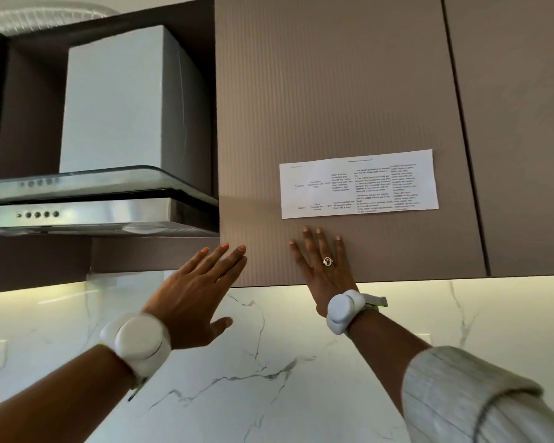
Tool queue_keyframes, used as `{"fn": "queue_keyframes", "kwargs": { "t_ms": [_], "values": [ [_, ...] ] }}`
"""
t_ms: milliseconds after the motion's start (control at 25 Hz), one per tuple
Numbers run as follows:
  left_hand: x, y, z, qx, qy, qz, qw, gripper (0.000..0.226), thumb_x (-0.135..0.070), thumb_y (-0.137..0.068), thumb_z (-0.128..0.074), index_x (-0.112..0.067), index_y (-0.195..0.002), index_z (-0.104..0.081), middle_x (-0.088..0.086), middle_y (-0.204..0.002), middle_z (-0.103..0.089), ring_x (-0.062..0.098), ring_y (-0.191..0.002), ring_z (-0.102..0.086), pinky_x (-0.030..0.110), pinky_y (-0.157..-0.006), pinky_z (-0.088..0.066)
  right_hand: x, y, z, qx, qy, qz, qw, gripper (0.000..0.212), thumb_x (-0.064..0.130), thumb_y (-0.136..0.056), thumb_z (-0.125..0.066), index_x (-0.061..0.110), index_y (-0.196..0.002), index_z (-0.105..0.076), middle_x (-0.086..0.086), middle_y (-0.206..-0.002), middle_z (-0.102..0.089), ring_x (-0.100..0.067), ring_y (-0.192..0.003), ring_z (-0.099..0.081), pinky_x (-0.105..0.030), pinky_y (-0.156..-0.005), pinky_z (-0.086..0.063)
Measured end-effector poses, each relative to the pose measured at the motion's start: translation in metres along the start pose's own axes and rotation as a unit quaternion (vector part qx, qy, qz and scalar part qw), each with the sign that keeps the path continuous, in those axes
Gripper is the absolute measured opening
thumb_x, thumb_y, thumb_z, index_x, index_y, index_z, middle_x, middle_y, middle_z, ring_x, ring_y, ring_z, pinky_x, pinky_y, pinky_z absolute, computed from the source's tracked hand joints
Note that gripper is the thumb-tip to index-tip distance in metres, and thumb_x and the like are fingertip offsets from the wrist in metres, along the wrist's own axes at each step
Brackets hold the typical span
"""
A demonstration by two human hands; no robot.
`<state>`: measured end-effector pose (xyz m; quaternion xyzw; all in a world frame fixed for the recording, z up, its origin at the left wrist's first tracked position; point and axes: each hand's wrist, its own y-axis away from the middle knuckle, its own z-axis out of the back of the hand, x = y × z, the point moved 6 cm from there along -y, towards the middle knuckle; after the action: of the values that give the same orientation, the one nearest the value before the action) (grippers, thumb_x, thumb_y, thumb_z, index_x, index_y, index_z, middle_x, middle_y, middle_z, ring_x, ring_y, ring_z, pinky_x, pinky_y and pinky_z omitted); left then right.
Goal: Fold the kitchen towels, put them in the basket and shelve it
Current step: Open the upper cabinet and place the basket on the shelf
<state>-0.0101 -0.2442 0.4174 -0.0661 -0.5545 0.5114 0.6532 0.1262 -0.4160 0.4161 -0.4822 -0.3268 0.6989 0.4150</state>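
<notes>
A brown ribbed wall cupboard door point(333, 107) fills the upper middle of the head view and appears closed. My right hand point(325, 266) lies flat against the door's lower part, fingers straight and spread, a ring on one finger. My left hand point(195, 295) is raised near the door's lower left corner with straight fingers, fingertips at the door's edge. Neither hand holds anything. No towels and no basket are in view.
A printed paper sheet point(359, 183) is stuck to the door just above my right hand. A steel and glass cooker hood point(100, 199) hangs to the left. A second cupboard door point(522, 123) is on the right. White marbled wall point(269, 362) runs below.
</notes>
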Motion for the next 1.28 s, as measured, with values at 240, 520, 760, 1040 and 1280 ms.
{"fn": "queue_keyframes", "kwargs": {
  "t_ms": [240, 520, 760, 1040, 1280],
  "values": [
    [-0.012, 0.002, -0.018, -0.027, 0.016, 0.043, 0.999, 0.091, -0.063, -0.078, -0.047, -0.007, -0.149, -0.03, 0.013, -0.152, -0.033, 0.028, -0.135, -0.039, 0.043, -0.103, -0.035, -0.005, -0.013, -0.021, -0.109, -0.01, 0.017, 0.994, 0.054, 0.015, -0.099, -0.027, 0.016, -0.152, -0.022, -0.017, -0.157, -0.023, -0.041, -0.141, -0.026, -0.062, -0.109, -0.028],
    [-0.023, 0.016, 0.018, -0.058, 0.089, 0.111, 0.988, 0.08, -0.064, -0.093, -0.025, -0.01, -0.152, -0.019, 0.009, -0.16, -0.013, 0.026, -0.147, -0.014, 0.044, -0.115, -0.022, -0.013, 0.011, 0.023, -0.184, -0.038, 0.013, 0.982, 0.051, 0.007, -0.102, -0.021, 0.017, -0.152, -0.023, -0.017, -0.157, -0.022, -0.04, -0.143, -0.023, -0.06, -0.109, -0.03],
    [-0.011, 0.053, 0.095, -0.163, 0.275, 0.224, 0.921, 0.083, -0.06, -0.093, -0.03, -0.012, -0.154, -0.001, 0.008, -0.161, 0.008, 0.026, -0.148, -0.006, 0.043, -0.117, -0.018, -0.026, 0.058, 0.102, -0.163, -0.07, 0.016, 0.984, 0.064, -0.004, -0.094, -0.001, 0.013, -0.154, -0.014, -0.018, -0.159, -0.016, -0.039, -0.145, -0.015, -0.055, -0.112, -0.028],
    [-0.085, 0.055, 0.213, -0.253, 0.358, 0.069, 0.896, 0.082, -0.051, -0.094, -0.038, -0.006, -0.153, -0.005, 0.017, -0.161, 0.007, 0.036, -0.143, -0.025, 0.043, -0.104, -0.036, -0.071, 0.12, 0.192, -0.113, -0.297, -0.059, 0.946, 0.089, -0.011, -0.073, -0.051, 0.007, -0.152, -0.015, -0.012, -0.16, -0.014, -0.03, -0.146, -0.019, -0.043, -0.112, -0.034],
    [-0.154, 0.042, 0.313, -0.298, 0.512, -0.011, 0.805, 0.091, -0.062, -0.092, -0.037, -0.007, -0.153, 0.002, 0.009, -0.162, 0.005, 0.011, -0.149, -0.003, 0.016, -0.112, -0.022, -0.105, 0.18, 0.328, 0.02, -0.4, -0.045, 0.915, 0.091, 0.0, -0.082, -0.057, 0.028, -0.153, -0.008, 0.009, -0.161, -0.013, -0.011, -0.144, -0.022, -0.014, -0.111, -0.021]
  ]
}}
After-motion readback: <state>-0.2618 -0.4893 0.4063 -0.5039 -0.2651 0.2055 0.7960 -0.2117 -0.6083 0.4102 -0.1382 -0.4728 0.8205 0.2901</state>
